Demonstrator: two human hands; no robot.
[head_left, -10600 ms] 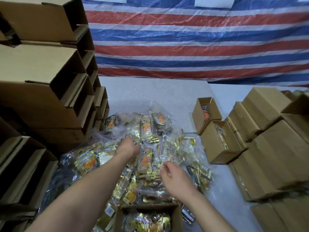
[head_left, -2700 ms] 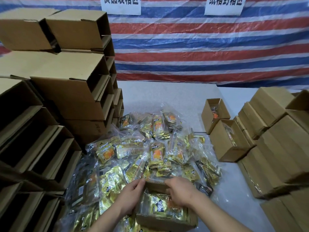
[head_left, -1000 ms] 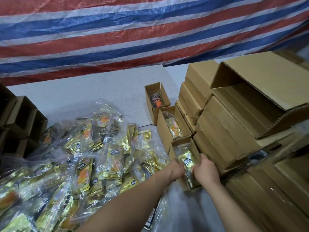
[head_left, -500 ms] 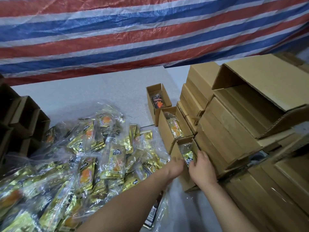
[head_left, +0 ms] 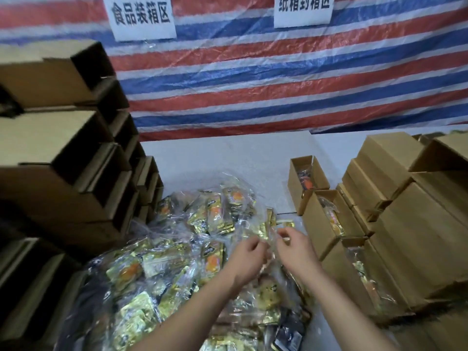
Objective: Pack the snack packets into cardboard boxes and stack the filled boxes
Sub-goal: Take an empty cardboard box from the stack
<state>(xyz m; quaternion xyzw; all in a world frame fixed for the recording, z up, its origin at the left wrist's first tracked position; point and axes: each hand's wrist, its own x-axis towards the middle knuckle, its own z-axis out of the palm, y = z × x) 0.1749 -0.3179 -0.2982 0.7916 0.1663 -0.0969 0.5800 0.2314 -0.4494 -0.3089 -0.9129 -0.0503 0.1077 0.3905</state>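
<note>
**Both hands over the snack pile**

Left hand (head_left: 249, 254) and right hand (head_left: 295, 247) hover over the heaped gold snack packets (head_left: 177, 264), fingers curled, seemingly pinching clear wrapping. Right of the heap, three open filled boxes (head_left: 326, 224) line up, likely for stacking.

A single wide-angle head camera looks forward and down from the person's own standpoint, close over the tabletop (head_left: 222, 158). It faces the striped tarp (head_left: 278, 79) at twelve o'clock, where two paper signs (head_left: 143, 17) reach the upper edge. The heap of snack packets (head_left: 177, 262) lies near, low in the centre; both forearms enter from six o'clock. Stacked empty cardboard boxes (head_left: 58, 158) fill nine o'clock, and closed boxes (head_left: 417, 224) fill three o'clock. Edges bend and blur; no second view shares the scene
</note>
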